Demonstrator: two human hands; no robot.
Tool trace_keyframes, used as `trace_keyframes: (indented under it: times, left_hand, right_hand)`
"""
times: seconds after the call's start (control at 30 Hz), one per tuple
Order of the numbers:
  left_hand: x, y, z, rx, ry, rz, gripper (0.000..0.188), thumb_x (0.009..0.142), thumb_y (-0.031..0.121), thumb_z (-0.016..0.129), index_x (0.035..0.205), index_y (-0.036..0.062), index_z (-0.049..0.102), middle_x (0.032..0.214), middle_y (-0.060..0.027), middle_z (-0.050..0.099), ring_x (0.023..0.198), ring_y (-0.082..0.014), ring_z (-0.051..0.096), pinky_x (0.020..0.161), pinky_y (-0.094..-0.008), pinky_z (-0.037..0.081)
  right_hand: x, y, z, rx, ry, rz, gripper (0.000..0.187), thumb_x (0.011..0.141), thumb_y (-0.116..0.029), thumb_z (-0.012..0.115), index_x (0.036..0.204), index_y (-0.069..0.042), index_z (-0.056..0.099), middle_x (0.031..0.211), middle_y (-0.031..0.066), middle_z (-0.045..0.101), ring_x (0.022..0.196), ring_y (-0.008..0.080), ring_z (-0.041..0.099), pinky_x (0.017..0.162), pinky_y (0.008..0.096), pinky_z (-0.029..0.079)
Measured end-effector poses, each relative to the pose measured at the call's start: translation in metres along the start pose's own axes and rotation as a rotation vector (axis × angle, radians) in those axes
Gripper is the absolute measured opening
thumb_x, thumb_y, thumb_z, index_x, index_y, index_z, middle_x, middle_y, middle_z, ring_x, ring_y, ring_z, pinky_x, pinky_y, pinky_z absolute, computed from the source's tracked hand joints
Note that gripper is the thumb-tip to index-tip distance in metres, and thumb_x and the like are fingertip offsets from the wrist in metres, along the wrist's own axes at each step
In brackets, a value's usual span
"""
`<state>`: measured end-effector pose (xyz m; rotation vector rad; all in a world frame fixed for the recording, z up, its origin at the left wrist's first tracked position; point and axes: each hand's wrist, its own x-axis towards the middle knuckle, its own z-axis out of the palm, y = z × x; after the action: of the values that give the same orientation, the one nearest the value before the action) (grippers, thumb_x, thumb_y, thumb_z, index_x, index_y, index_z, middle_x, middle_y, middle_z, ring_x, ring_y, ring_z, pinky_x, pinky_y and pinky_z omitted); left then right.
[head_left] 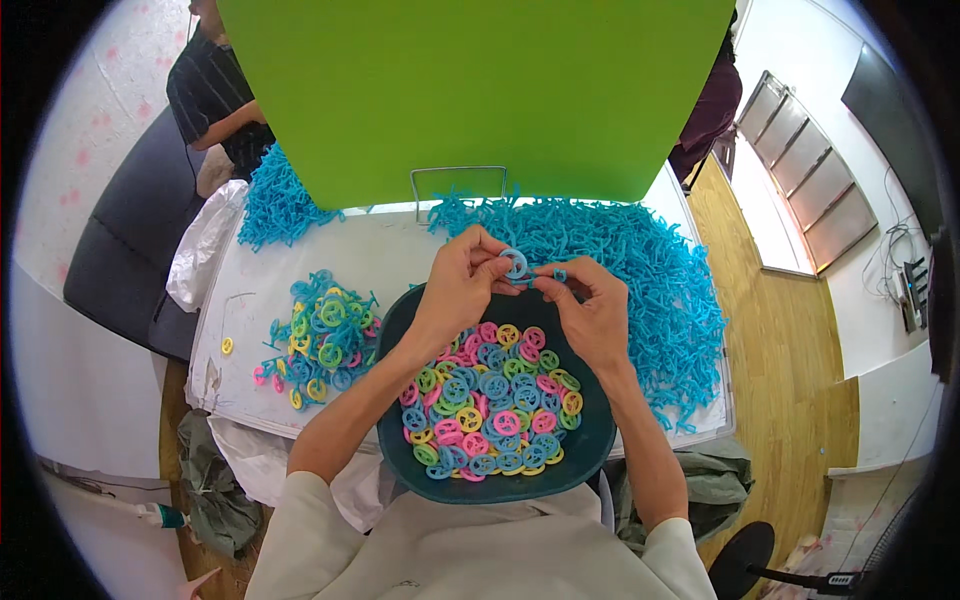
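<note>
Above the far rim of a dark green basin (398, 440), my two hands meet over small plastic parts. My left hand (462, 278) pinches a light blue spoked wheel (515, 263) between thumb and fingers. Closed on a thin blue stem piece (558, 275), my right hand (590, 312) brings it against the wheel; whether the two are joined I cannot tell. Loose pink, yellow, green and blue wheels (495, 385) fill the basin. To its left on the white table lies a heap of wheels with blue stems (330, 335).
A large pile of blue stem pieces (640, 285) covers the table's right side; a smaller blue pile (278, 205) lies far left. An upright green board (480, 100) stands behind a metal wire handle (458, 169). One yellow wheel (227, 345) sits apart. Two people are partly visible beyond the board.
</note>
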<state>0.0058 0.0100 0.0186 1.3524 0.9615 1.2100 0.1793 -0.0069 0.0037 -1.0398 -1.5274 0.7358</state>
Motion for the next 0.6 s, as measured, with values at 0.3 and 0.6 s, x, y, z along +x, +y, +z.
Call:
trace_keyframes:
  times: [0.3, 0.6]
  left_hand:
    - [-0.002, 0.002, 0.006, -0.029, -0.01, 0.078, 0.009, 0.093, -0.005, 0.05, 0.099, -0.0057, 0.056, 0.093, -0.0136, 0.066, 0.082, -0.0193, 0.068, 0.075, -0.0291, 0.059]
    - [-0.01, -0.001, 0.017, 0.084, 0.065, 0.212, 0.018, 0.094, -0.003, 0.049, 0.107, -0.0057, 0.061, 0.098, -0.0124, 0.067, 0.086, -0.0179, 0.067, 0.078, -0.0288, 0.058]
  right_hand:
    - [0.002, -0.005, 0.0, 0.172, 0.019, 0.239, 0.013, 0.086, -0.009, 0.068, 0.093, 0.002, 0.069, 0.074, 0.0055, 0.067, 0.063, 0.0093, 0.064, 0.055, 0.0215, 0.047]
    - [0.002, -0.003, -0.004, 0.366, -0.03, 0.4, 0.02, 0.091, -0.018, 0.065, 0.097, 0.001, 0.068, 0.081, 0.0033, 0.066, 0.066, 0.0087, 0.063, 0.063, 0.0223, 0.055]
